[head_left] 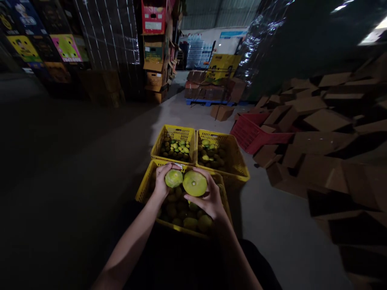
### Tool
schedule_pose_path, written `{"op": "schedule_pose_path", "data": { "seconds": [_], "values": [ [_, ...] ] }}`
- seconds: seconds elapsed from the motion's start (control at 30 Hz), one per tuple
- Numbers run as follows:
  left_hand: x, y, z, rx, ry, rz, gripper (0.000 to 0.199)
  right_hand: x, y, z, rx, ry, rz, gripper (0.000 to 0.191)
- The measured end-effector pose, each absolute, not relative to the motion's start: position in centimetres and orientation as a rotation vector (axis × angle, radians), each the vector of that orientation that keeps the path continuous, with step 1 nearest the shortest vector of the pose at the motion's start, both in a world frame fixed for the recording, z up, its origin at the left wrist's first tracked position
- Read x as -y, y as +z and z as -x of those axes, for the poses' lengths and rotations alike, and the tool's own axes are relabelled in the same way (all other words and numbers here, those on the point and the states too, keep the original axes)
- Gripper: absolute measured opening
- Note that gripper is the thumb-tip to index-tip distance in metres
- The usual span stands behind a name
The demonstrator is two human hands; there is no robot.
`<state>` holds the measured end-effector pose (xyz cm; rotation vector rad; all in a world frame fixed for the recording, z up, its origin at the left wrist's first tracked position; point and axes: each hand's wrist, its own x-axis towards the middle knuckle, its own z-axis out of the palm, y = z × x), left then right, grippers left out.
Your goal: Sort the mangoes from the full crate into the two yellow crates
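Head view: the left hand [161, 181] grips 1 smaller round yellow-green citrus fruit [173, 178], fingers wrapped behind it; the right hand [208, 199] cups 1 larger round yellow-green fruit [194, 183] at its 11 o'clock. Both fruits nearly touch above the near yellow plastic crate [142, 189] of fruit. 2 more yellow crates [196, 139] sit at 12 o'clock on grey concrete floor [272, 225]; flattened brown cardboard boxes [332, 133] pile at 3 o'clock.

Two yellow slatted plastic crates stand side by side on the grey concrete floor [272, 225], the left crate [174, 141] and the right crate [223, 155] each part filled with small green fruit. Just right of them a red plastic crate [252, 133] lies tilted against a heap of flattened brown cardboard boxes [326, 133]. Farther back, brown cartons sit on a blue pallet [208, 102]. Printed cartons are stacked tall at the left [155, 48].
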<state>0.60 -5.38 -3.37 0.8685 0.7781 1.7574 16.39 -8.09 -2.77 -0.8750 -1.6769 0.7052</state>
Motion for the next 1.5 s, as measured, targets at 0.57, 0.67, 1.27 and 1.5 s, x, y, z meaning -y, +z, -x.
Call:
{"op": "schedule_pose_path", "data": {
  "seconds": [0.57, 0.67, 1.27, 1.5],
  "values": [
    [4.1, -2.9, -0.8, -0.58, 1.374, 0.102, 0.03, 7.4, -3.6, -13.7, 0.201, 1.834, 0.828, 0.038],
    [3.9, -2.9, -0.8, -0.627, 1.376, 0.109, 0.032, 7.2, -4.2, -13.9, 0.045, 1.944, 0.871, 0.041],
    [5.6, -2.5, -0.3, -0.499, 1.256, -0.234, 0.023, 7.1, -3.4, -15.2, 0.384, 1.763, 0.636, 0.057],
    [6.2, -2.3, -0.3, -0.484, 1.204, -0.463, 0.022, 7.7, -3.4, -15.1, 0.642, 1.733, 0.647, 0.048]
  ]
}}
